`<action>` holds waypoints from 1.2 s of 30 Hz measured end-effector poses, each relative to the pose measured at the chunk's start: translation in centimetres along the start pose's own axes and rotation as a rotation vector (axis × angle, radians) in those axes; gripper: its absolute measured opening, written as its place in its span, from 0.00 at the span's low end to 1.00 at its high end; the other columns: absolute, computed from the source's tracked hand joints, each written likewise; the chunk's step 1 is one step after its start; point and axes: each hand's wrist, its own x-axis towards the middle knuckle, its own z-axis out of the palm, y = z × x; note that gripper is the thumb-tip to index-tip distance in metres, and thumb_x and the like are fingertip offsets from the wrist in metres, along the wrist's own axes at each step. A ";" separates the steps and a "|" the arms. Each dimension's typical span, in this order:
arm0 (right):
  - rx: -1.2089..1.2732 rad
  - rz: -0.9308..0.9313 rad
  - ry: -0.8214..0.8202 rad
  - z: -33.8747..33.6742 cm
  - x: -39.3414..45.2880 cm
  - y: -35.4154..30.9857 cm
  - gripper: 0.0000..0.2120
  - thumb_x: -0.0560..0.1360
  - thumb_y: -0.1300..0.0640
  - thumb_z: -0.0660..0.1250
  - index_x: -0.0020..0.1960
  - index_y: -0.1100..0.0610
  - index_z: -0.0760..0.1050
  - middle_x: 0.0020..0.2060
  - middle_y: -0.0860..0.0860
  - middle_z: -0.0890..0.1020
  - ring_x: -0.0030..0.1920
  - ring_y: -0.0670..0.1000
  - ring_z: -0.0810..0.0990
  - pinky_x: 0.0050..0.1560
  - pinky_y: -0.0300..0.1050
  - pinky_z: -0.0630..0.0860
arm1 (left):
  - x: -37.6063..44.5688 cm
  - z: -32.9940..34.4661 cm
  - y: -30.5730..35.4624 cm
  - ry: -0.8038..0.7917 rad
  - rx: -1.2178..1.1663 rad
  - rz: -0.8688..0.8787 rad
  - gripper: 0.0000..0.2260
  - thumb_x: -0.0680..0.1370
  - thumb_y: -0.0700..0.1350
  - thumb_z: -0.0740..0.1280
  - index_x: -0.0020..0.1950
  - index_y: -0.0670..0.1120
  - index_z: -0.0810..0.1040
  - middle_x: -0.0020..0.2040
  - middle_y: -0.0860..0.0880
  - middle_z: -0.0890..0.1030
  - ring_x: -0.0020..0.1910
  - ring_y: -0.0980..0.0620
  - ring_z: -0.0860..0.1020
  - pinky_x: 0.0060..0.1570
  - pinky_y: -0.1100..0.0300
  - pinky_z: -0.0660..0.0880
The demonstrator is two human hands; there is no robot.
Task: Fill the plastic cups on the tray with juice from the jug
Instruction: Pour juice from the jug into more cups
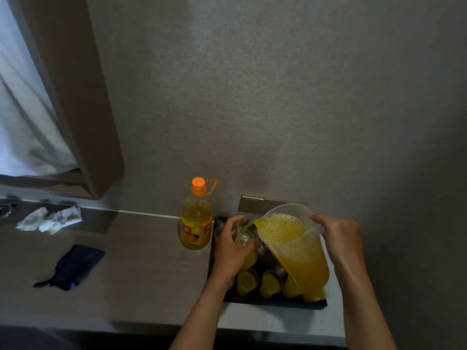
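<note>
Now I am holding the jug (295,246) in my right hand (336,236), fingers curled round its far side. The jug is tipping to the left over the tray (278,304), and juice (249,224) is running out of its spout. My left hand (231,245) is wrapping round a clear cup (243,236) and holding it up under the spout, above the tray. Cups (270,284) full of juice are standing in the near part of the tray. A bottle (195,221) with an orange cap is standing just left of the tray. Far to the left, a dark pouch (75,267) and some crumpled paper (49,219) are lying on the counter (141,269).
</note>
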 end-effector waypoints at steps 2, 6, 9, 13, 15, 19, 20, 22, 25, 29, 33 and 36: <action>-0.013 -0.020 -0.003 -0.1 0.0 0.0 0.34 0.59 0.32 0.67 0.43 0.64 0.84 0.36 0.59 0.84 0.43 0.62 0.83 0.54 0.67 0.80 | -0.1 0.1 0.0 0.005 -0.005 0.002 0.27 0.71 0.40 0.80 0.66 0.55 0.75 0.65 0.60 0.78 0.61 0.69 0.75 0.56 0.68 0.76; -0.021 -0.050 -0.001 -0.3 0.2 0.0 0.32 0.62 0.34 0.68 0.44 0.64 0.83 0.39 0.60 0.85 0.45 0.63 0.84 0.55 0.66 0.79 | -0.1 0.0 -0.3 0.010 -0.026 0.008 0.27 0.70 0.40 0.80 0.65 0.56 0.75 0.64 0.59 0.79 0.62 0.64 0.77 0.57 0.65 0.77; -0.025 -0.070 0.005 -0.4 0.5 0.0 0.32 0.63 0.35 0.68 0.42 0.65 0.83 0.37 0.61 0.85 0.44 0.64 0.84 0.54 0.66 0.80 | -0.1 0.1 -0.4 0.015 -0.033 0.005 0.27 0.70 0.41 0.81 0.64 0.58 0.75 0.64 0.59 0.79 0.63 0.63 0.77 0.56 0.63 0.78; -0.014 -0.092 0.013 -0.6 0.9 -0.1 0.34 0.62 0.34 0.67 0.43 0.66 0.83 0.38 0.62 0.85 0.44 0.66 0.84 0.54 0.66 0.80 | -0.2 0.1 -0.5 0.013 -0.029 0.011 0.27 0.70 0.42 0.80 0.63 0.59 0.75 0.63 0.60 0.80 0.61 0.64 0.77 0.52 0.67 0.77; -0.014 -0.090 0.017 -0.7 1.0 -0.2 0.32 0.63 0.35 0.68 0.43 0.66 0.83 0.38 0.62 0.85 0.44 0.65 0.84 0.54 0.66 0.80 | -0.2 0.2 -0.7 0.018 -0.024 0.012 0.26 0.70 0.42 0.81 0.62 0.59 0.76 0.63 0.60 0.80 0.61 0.64 0.78 0.52 0.68 0.77; -0.024 -0.098 0.024 -0.9 1.2 -0.3 0.31 0.64 0.36 0.68 0.41 0.67 0.82 0.36 0.63 0.84 0.42 0.67 0.83 0.51 0.65 0.81 | -0.1 0.1 -1.1 0.029 -0.014 0.005 0.26 0.69 0.41 0.81 0.61 0.60 0.76 0.63 0.60 0.79 0.61 0.64 0.77 0.51 0.68 0.77; -0.025 -0.100 0.025 -0.9 1.2 -0.3 0.32 0.64 0.35 0.68 0.40 0.67 0.82 0.35 0.63 0.83 0.42 0.67 0.83 0.50 0.65 0.81 | -0.1 0.1 -1.2 0.029 -0.009 0.002 0.27 0.69 0.41 0.81 0.61 0.60 0.76 0.63 0.60 0.79 0.61 0.63 0.77 0.50 0.68 0.77; -0.025 -0.104 0.025 -1.0 1.3 -0.3 0.32 0.63 0.35 0.68 0.38 0.67 0.81 0.33 0.63 0.82 0.38 0.67 0.81 0.49 0.64 0.80 | -0.1 0.1 -1.5 0.033 -0.002 0.001 0.27 0.69 0.41 0.81 0.62 0.60 0.76 0.62 0.60 0.80 0.62 0.62 0.78 0.51 0.68 0.77; -0.031 -0.112 0.036 -1.2 1.4 -0.2 0.31 0.66 0.38 0.70 0.34 0.69 0.76 0.26 0.60 0.76 0.30 0.59 0.75 0.47 0.65 0.79 | -0.1 0.2 -1.9 0.038 -0.009 -0.008 0.27 0.69 0.40 0.80 0.62 0.59 0.75 0.62 0.59 0.80 0.61 0.62 0.78 0.51 0.69 0.76; -0.042 -0.103 0.048 -1.1 1.4 -0.1 0.33 0.63 0.35 0.69 0.33 0.69 0.74 0.27 0.62 0.77 0.30 0.61 0.75 0.47 0.65 0.79 | -0.1 0.1 -2.3 0.043 -0.015 -0.022 0.28 0.69 0.38 0.80 0.62 0.59 0.75 0.61 0.59 0.80 0.61 0.62 0.78 0.51 0.66 0.78; -0.053 -0.112 0.048 -0.9 1.6 -0.1 0.33 0.62 0.33 0.68 0.33 0.67 0.76 0.29 0.63 0.78 0.35 0.67 0.79 0.48 0.65 0.80 | -0.1 0.0 -2.6 0.056 -0.013 -0.031 0.28 0.69 0.38 0.80 0.62 0.59 0.75 0.61 0.58 0.81 0.60 0.63 0.78 0.52 0.67 0.77; -0.060 -0.109 0.047 -0.9 1.6 -0.2 0.35 0.60 0.31 0.67 0.36 0.67 0.79 0.31 0.63 0.80 0.38 0.66 0.81 0.48 0.64 0.80 | 0.0 -0.1 -3.0 0.054 -0.010 -0.033 0.28 0.68 0.39 0.80 0.62 0.60 0.76 0.60 0.58 0.82 0.61 0.60 0.79 0.55 0.62 0.79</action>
